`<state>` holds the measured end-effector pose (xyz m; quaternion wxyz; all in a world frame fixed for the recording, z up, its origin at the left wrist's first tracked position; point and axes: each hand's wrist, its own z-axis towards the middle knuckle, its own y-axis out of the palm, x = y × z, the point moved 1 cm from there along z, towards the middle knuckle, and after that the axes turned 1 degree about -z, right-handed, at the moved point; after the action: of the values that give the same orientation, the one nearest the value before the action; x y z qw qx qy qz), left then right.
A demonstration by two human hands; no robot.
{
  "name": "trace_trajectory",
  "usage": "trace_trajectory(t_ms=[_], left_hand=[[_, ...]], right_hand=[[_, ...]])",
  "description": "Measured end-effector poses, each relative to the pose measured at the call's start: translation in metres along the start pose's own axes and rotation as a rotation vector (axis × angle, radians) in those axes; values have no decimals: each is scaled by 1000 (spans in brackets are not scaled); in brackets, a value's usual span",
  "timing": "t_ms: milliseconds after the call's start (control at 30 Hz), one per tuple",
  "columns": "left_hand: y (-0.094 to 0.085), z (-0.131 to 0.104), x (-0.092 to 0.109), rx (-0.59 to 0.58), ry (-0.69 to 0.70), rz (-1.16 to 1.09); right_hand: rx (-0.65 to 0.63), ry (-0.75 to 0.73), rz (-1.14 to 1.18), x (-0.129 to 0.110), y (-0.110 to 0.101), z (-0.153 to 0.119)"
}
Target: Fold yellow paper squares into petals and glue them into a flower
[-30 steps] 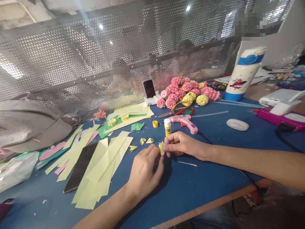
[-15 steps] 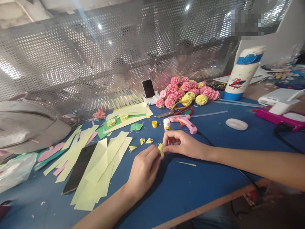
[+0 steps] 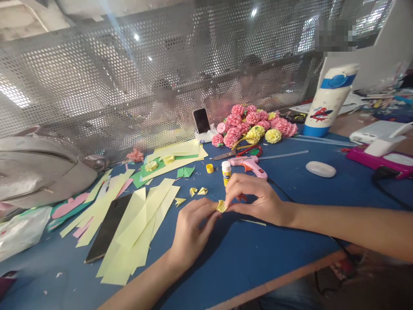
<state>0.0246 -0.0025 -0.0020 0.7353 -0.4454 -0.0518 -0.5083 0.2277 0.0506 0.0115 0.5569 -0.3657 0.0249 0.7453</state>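
Observation:
Between my two hands is a small folded yellow paper piece (image 3: 221, 206). My left hand (image 3: 195, 230) pinches its left side between thumb and fingers. The fingertips of my right hand (image 3: 254, 199) close on its right side. Left of it, several small folded yellow pieces (image 3: 202, 191) lie on the blue table (image 3: 277, 262). Just behind my right hand stands a glue stick (image 3: 226, 173) without its cap, and the yellow cap (image 3: 209, 168) sits nearby. A thin yellow paper sliver (image 3: 253, 222) lies below my right hand.
Yellow paper strips (image 3: 138, 232) and a dark phone (image 3: 108, 228) lie at left. Farther back are scissors (image 3: 230, 153), a pink glue gun (image 3: 250, 163), paper flowers (image 3: 248, 122) and an upright phone (image 3: 201, 120). A bottle (image 3: 332, 101) and a white oval case (image 3: 320, 168) are at right.
The yellow piece has been turned and now shows its folded layers. My right hand has moved slightly right, its fingers bent differently, uncovering more of the glue stick.

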Motion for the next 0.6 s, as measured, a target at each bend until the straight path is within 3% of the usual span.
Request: trace_trajectory(t_ms=[333, 600], left_hand=[[0, 2, 1, -26, -5, -111], [-1, 1, 2, -2, -18, -137]], right_hand=[[-11, -24, -5, 0, -2, 1], [-30, 147, 74, 2, -1, 1]])
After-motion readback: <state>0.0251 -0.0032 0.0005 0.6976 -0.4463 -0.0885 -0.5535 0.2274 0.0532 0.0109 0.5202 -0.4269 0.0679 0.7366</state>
